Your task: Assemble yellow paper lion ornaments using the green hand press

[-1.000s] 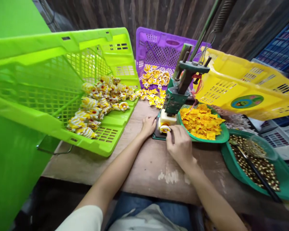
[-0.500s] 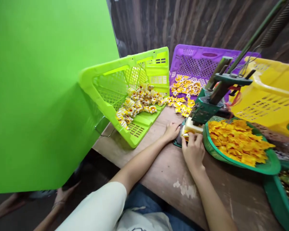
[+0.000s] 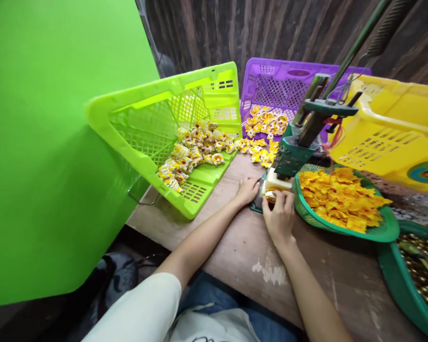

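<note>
A green hand press (image 3: 295, 154) stands on the wooden table with a cream-white block (image 3: 278, 180) under its head. My right hand (image 3: 281, 216) is at the front of this block. Its thumb and fingers are closed on a small yellow-and-white piece (image 3: 270, 194), mostly hidden by the fingertips. Flat beside the left edge of the press base lies my left hand (image 3: 248, 191), fingers outstretched and holding nothing visible. Right of the press, a green basket (image 3: 390, 228) holds a heap of flat yellow pieces (image 3: 342, 197).
Yellow-and-white wrapped pieces (image 3: 190, 152) fill part of a tipped lime-green crate (image 3: 128, 152) and spill toward a purple crate (image 3: 271, 90). A yellow crate (image 3: 395, 137) stands behind the basket. Gold-brown balls (image 3: 423, 266) lie in a green tub (image 3: 395, 280). A bright green panel (image 3: 57, 142) blocks the left.
The view has shifted a little, so the table's things appear further left. Another person's arms at lower left have left the picture. My hands keep nearly the same places at the press.
</note>
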`<state>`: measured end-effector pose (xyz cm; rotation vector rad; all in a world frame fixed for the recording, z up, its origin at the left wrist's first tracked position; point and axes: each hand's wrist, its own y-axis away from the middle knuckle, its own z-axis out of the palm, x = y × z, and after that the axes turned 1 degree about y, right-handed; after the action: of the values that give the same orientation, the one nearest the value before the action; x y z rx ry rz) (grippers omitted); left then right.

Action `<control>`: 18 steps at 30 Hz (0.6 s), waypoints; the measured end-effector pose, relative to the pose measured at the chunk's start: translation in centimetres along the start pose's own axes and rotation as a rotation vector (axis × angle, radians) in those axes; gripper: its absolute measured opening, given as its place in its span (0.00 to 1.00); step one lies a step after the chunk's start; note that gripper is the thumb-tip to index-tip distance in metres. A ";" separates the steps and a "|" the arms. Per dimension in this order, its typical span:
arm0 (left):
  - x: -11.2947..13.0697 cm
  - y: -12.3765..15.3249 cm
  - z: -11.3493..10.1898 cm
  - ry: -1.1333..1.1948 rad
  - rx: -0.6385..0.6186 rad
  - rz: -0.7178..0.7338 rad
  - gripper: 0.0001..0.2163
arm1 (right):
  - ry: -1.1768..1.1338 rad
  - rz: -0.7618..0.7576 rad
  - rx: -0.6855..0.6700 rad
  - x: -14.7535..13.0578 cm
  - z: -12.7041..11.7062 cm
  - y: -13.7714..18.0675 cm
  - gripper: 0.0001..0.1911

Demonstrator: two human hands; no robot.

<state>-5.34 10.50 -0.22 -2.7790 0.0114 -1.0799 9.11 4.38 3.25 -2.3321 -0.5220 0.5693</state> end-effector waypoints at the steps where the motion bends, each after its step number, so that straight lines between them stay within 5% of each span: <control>1: 0.0 0.0 0.0 -0.001 0.000 0.000 0.21 | -0.020 0.008 0.007 -0.2 -0.2 -0.1 0.10; 10: -0.2 -0.4 0.1 0.002 -0.010 0.010 0.21 | -0.305 0.196 -0.131 0.4 -2.9 2.0 0.11; 18: -1.1 -0.7 1.1 0.015 0.005 0.026 0.21 | -1.247 0.893 -0.282 4.6 -7.5 8.9 0.28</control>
<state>-5.45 11.44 -1.62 -2.7582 0.0467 -1.0922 18.71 -3.31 1.08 -2.1012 0.0033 2.5342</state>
